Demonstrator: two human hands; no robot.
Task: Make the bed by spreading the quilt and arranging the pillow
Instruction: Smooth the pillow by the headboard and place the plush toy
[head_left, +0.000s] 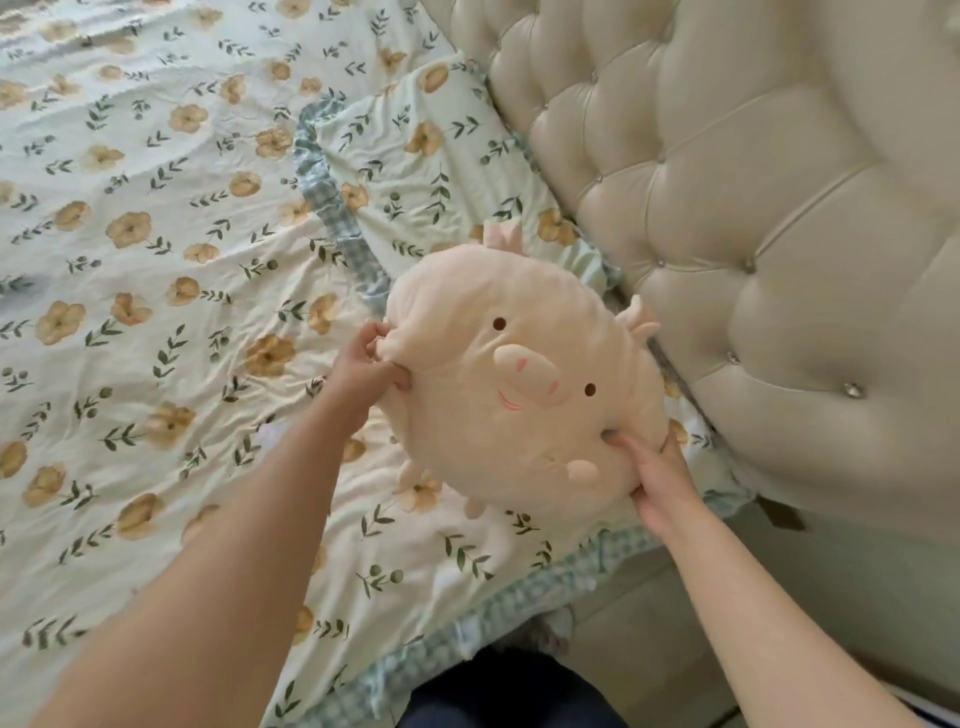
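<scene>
A round, pale pink pig plush pillow (519, 374) is held just above the bed near the headboard, its face turned up toward me. My left hand (366, 371) pinches its left edge. My right hand (657, 478) grips its lower right edge, thumb pressed into the fabric. The floral quilt (156, 291), pale green with orange flowers, lies spread over the bed with some wrinkles. A matching floral pillow (415, 156) with a checked frill lies flat against the headboard, partly hidden behind the plush.
A cream tufted headboard (753, 208) fills the right side. The quilt's checked border (519, 592) hangs over the near bed edge. My dark trouser leg (509, 691) shows at the bottom, beside the cream bed frame (779, 597).
</scene>
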